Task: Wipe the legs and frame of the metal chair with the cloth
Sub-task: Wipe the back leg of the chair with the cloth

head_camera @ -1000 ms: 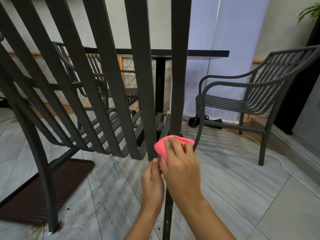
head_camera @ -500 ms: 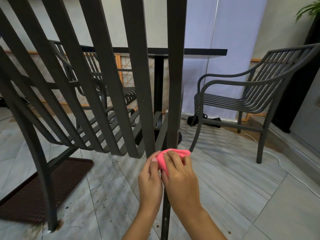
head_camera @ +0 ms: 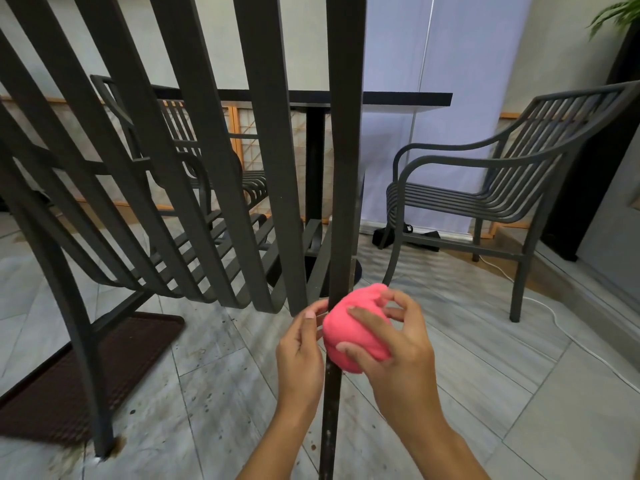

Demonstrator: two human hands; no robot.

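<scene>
The dark metal chair (head_camera: 263, 188) fills the left and middle of the view, seen from behind through its slatted back. Its right rear leg (head_camera: 330, 410) runs straight down between my hands. A bunched pink cloth (head_camera: 356, 327) is wrapped against that leg just below the seat. My right hand (head_camera: 391, 344) grips the cloth from the right, fingers spread over it. My left hand (head_camera: 301, 344) is on the left side of the leg, fingertips touching the leg and the cloth's edge. The chair's left rear leg (head_camera: 86, 368) stands on the tiles at lower left.
A second metal armchair (head_camera: 491, 188) stands at the right, a third (head_camera: 214, 174) behind the slats. A black pedestal table (head_camera: 381, 98) is in the middle. A dark doormat (head_camera: 69, 386) lies at lower left. A white cable (head_camera: 568, 334) crosses the grey tiled floor at right.
Both hands have slid down the right rear leg with the cloth. The cloth now bulges out more to the right of the leg, and my right fingers have spread wider.
</scene>
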